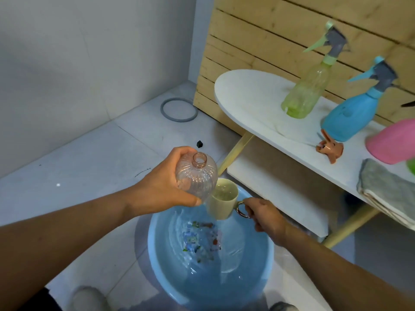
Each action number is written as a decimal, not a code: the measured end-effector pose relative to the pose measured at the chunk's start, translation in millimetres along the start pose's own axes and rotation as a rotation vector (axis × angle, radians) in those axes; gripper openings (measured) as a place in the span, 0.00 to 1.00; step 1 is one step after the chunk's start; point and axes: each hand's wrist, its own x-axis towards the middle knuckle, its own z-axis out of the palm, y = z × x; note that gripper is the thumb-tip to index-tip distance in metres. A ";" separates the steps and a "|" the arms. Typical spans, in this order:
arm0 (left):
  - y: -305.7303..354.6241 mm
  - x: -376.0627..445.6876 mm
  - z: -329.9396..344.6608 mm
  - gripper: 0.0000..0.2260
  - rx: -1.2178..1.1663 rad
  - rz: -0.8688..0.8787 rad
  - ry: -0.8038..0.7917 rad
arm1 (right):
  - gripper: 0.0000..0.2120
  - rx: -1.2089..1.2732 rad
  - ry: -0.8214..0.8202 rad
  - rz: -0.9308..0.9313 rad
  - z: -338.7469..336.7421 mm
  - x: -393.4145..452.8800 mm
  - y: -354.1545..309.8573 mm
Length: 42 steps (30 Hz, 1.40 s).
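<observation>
**Forearms (67, 234) meet over a round pale-blue plastic basin (157, 248) of water**

Left hand (166, 182) fingers (182, 151) and thumb curl round the belly of a clear, pink-tinted ribbed plastic bottle (196, 178). They grasp it with its open neck (199, 159) up, its long axis running roughly 6 to 12 o'clock. Right hand (267, 217) fingers (252, 206) pinch the metal ring handle (238, 212) of a cream ceramic mug (221, 205), holding it upright with a little liquid showing inside.

From the bottle's mouth the mug lies at about 5 o'clock, its rim tucked behind the bottle's lower side; I cannot tell whether they touch. A pour into that narrow neck would, I judge, need the mug lifted and brought round toward 12, so the right hand is the one to move. A white worktop (247, 99) lies off at 2 o'clock.
</observation>
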 end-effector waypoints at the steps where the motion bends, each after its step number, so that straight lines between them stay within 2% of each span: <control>1: 1.3 -1.3 -1.2 0.45 0.009 0.007 0.013 | 0.17 0.006 0.024 -0.026 -8.6 -7.4 -11.0; 5: 6.5 -6.1 -4.7 0.44 0.025 0.012 0.022 | 0.23 -0.014 0.062 -0.144 -39.4 -40.2 -56.3; 9: 11.4 -9.6 -2.8 0.43 0.034 0.008 0.010 | 0.22 -0.018 0.099 -0.228 -61.9 -66.9 -92.0; 15: 16.6 -11.6 3.8 0.45 0.011 0.005 -0.021 | 0.25 -0.037 0.188 -0.336 -73.2 -96.4 -131.8; 18: 17.5 -11.4 6.7 0.46 -0.009 0.003 -0.024 | 0.25 -0.021 0.207 -0.387 -70.4 -104.8 -137.9; 23: 16.2 -10.2 8.9 0.48 0.007 0.000 -0.020 | 0.18 -0.047 0.224 -0.502 -60.4 -110.8 -140.0; 31: 16.3 -10.7 11.9 0.46 0.022 -0.005 -0.032 | 0.25 -0.239 0.401 -0.620 -57.0 -114.4 -141.4; 42: 20.4 -12.6 11.9 0.46 0.002 0.003 -0.027 | 0.23 -0.398 0.444 -0.668 -52.8 -118.5 -136.2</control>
